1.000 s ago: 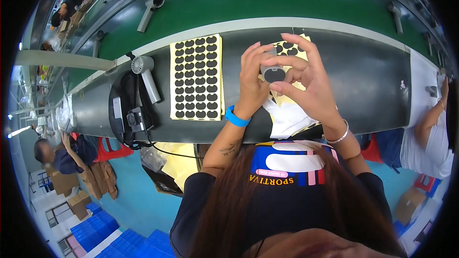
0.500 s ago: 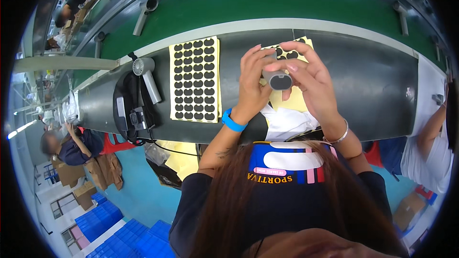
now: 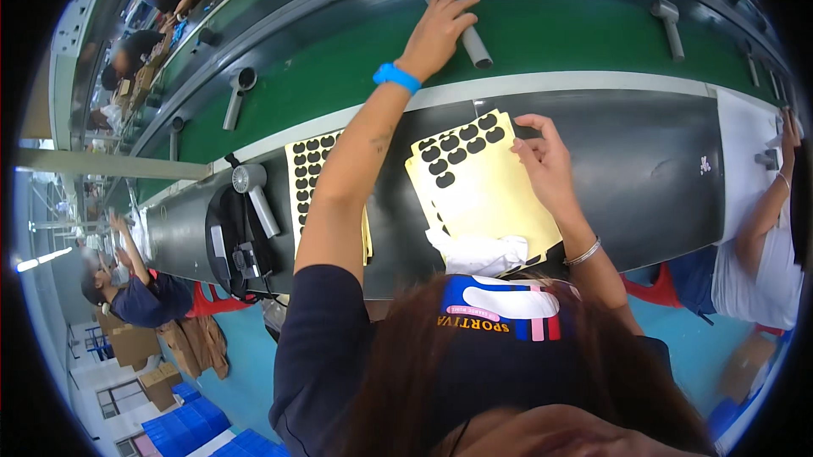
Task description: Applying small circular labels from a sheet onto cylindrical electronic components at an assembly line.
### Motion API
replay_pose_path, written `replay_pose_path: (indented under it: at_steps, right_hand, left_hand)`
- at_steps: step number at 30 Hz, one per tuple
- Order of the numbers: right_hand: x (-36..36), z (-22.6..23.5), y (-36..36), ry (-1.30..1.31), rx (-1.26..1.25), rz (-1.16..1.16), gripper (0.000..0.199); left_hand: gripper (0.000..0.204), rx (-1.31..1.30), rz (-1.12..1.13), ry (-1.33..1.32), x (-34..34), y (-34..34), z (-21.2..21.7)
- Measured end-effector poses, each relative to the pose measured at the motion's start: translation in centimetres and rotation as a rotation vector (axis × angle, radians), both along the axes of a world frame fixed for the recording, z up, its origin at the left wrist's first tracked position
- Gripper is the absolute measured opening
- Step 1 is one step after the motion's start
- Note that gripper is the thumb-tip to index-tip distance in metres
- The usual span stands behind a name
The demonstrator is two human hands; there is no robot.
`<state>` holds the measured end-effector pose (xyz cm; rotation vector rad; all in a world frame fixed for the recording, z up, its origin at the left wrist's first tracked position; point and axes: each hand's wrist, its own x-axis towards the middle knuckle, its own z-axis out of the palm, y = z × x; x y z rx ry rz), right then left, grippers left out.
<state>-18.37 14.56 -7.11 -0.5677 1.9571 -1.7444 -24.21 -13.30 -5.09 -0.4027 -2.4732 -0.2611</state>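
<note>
Stretched far forward over the green belt, my left hand (image 3: 436, 29) has its fingers over the head and neck of a grey hair-dryer-shaped body (image 3: 477, 49). Its handle points back toward me; the fingers partly cover the head. My right hand (image 3: 546, 160) is at the upper right edge of a yellow-backed sticker sheet (image 3: 491, 190), its thumb and forefinger apart and nothing visible between them. Several black stickers (image 3: 456, 155) remain along that sheet's upper part. A crumpled white cloth (image 3: 483, 252) lies on its near end. My left forearm partly hides a second sticker sheet (image 3: 302, 171).
A grey handheld fan (image 3: 258, 199) lies by a black bag (image 3: 222, 237) on the dark table's left. More grey bodies, one left (image 3: 234, 105) and one right (image 3: 671, 29), sit on the belt. A pale bar crosses at left. Other people sit on both sides.
The grey body has gone from between both hands in front of me to the belt, with my left hand reaching forward. My right hand has come down to the sticker sheet's edge.
</note>
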Motion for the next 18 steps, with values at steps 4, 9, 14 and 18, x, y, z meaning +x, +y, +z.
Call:
replay_pose_path:
  at_steps: [4, 9, 14, 18]
  right_hand:
    - [0.0, -0.4, -0.3, 0.065, 0.018, 0.006, 0.027]
    - [0.1, 0.3, -0.3, 0.259, 0.043, 0.03, 0.022]
    - [0.2, 0.6, -0.1, 0.334, 0.089, 0.043, 0.023]
    - [0.4, 0.4, 0.0, 0.37, 0.1, 0.053, 0.023]
  left_hand:
    - [0.062, -0.107, 0.014, 0.012, -2.6, -2.3, -1.8]
    - [0.076, -0.028, 0.077, -0.125, -0.8, -2.1, -2.0]
    - [0.037, 0.259, -0.053, -0.245, 4.7, 2.9, 0.3]
    - [0.025, 0.262, -0.169, -0.323, 9.8, 7.0, -0.1]
